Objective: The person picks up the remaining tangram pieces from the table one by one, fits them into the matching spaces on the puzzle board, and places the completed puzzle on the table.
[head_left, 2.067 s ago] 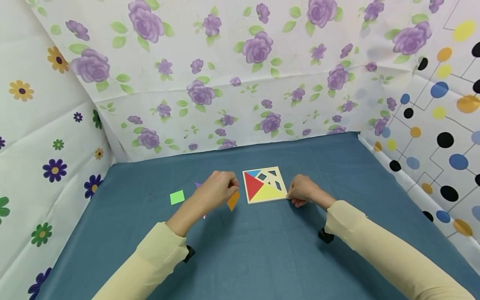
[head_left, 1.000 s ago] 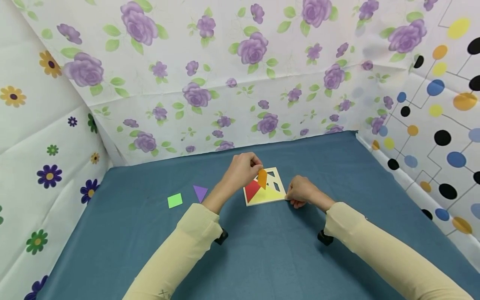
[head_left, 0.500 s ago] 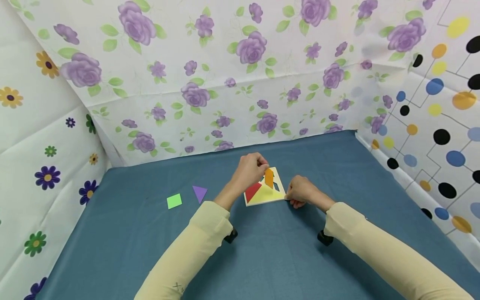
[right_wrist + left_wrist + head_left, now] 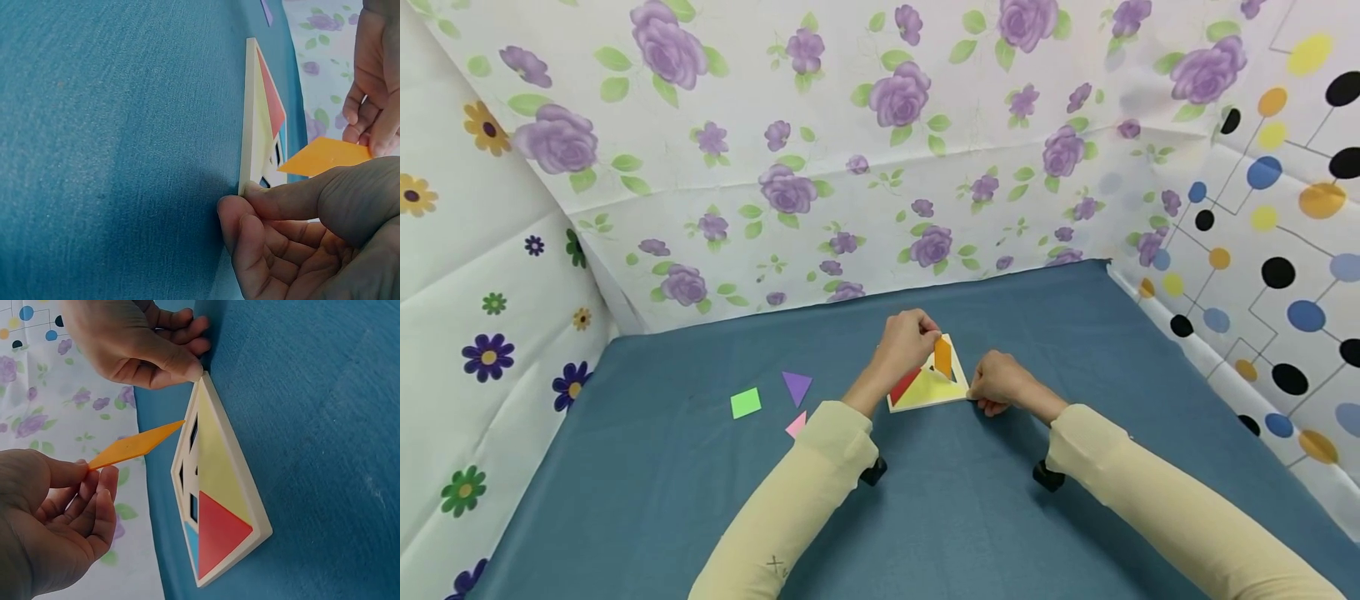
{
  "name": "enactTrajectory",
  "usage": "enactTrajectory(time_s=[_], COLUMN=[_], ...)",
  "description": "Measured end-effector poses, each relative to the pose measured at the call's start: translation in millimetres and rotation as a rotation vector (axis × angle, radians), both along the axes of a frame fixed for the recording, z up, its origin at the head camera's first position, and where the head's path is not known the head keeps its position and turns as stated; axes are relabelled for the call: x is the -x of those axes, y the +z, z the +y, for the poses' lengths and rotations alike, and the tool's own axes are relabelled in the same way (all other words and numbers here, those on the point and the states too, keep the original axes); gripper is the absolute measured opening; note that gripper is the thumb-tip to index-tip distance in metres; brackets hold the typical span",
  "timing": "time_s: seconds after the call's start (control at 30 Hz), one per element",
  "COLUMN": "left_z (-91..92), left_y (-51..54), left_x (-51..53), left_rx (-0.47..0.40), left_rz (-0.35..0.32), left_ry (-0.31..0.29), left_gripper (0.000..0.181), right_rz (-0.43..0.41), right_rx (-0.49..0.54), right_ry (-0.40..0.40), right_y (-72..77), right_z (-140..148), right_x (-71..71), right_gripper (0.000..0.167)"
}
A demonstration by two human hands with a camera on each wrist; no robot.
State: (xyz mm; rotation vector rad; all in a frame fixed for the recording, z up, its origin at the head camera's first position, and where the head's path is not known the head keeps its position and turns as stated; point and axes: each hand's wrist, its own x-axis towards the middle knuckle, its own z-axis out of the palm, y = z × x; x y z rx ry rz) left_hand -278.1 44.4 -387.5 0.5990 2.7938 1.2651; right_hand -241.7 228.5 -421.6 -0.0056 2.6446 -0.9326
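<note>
My left hand [image 4: 904,343] pinches an orange parallelogram piece [image 4: 943,358] by one end, held tilted over the right part of a pale puzzle board [image 4: 928,406]. In the left wrist view the orange piece [image 4: 137,445] points its free end at the board's edge, near the empty slots. Thumb and fingertips of my right hand [image 4: 1003,383] pinch the board's near right corner, seen closely in the right wrist view. Yellow [image 4: 220,472], red [image 4: 219,534] and blue [image 4: 192,545] pieces lie in the board. Several dark slots show beside them.
Left of the board, a green square [image 4: 746,403], a purple triangle [image 4: 797,387] and a pink piece [image 4: 797,425], partly behind the left sleeve, lie on the blue cloth [image 4: 647,467]. A flowered curtain [image 4: 730,167] stands behind, with patterned sheets at both sides.
My left hand has carried the orange piece rightward from beside the board to above its slots. The pink piece has come into view again beside the sleeve. My right hand stays at the corner.
</note>
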Motion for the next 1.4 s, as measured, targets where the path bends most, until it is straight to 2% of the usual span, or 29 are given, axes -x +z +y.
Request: enactTrajectory(time_s=[0.27, 0.63, 0.83, 1.4], left_z=[6.6, 13.0, 14.8, 16.1], left_y=[-2.9, -9.9, -13.3, -20.3], left_x=[0.7, 2.6, 4.0, 11.7], left_rx=[-0.01, -0.012, -0.015, 0.092], left_rz=[-0.04, -0.063, -0.106, -0.096], left_ry=[0.026, 0.026, 0.028, 0.042], left_gripper=[0.013, 0.014, 0.014, 0.012], right_rz=[0.003, -0.004, -0.005, -0.003], right_rx=[0.005, -0.009, -0.009, -0.001], right_ry=[0.008, 0.001, -0.01, -0.028], right_y=[1.0, -0.2, -1.6, -2.6], right_z=[0.7, 0.6, 0.8, 0.4], right_x=[-0.2, 0.0, 0.4, 0.3], right_gripper=[0.021, 0.022, 0.021, 0.021])
